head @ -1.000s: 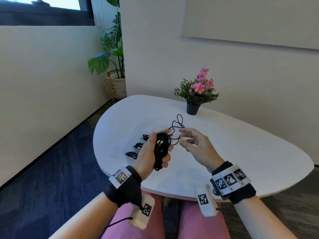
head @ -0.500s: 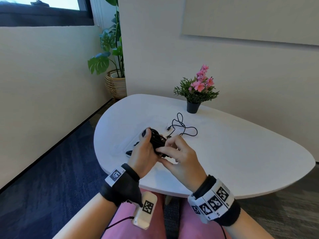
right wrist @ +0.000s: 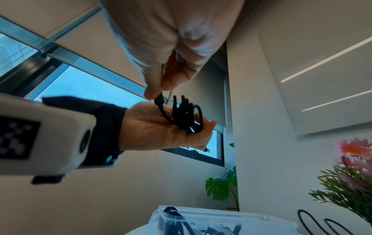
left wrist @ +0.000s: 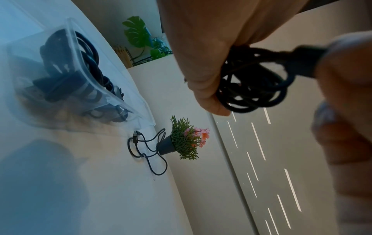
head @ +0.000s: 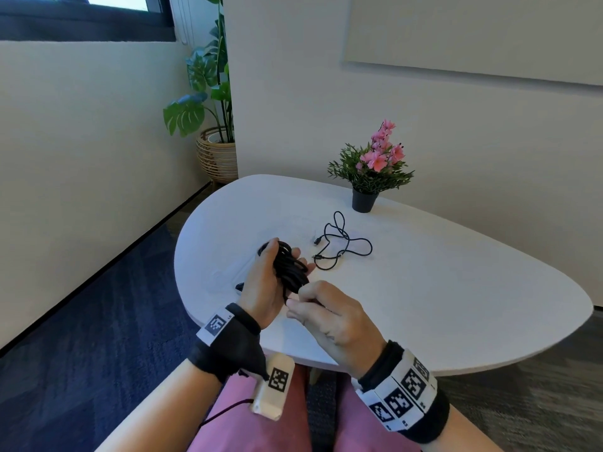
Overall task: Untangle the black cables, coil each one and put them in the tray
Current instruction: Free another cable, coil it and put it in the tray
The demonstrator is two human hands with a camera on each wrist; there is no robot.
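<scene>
two hands share one coiled cable: the left hand curls round the loops to keep them stacked, the right hand pinches the plug end — probably to tuck it in. tray near-left on the tabletop; one loose cable beyond — uncoiled.

White table with clear tray, loose black cable, potted flowers.
</scene>
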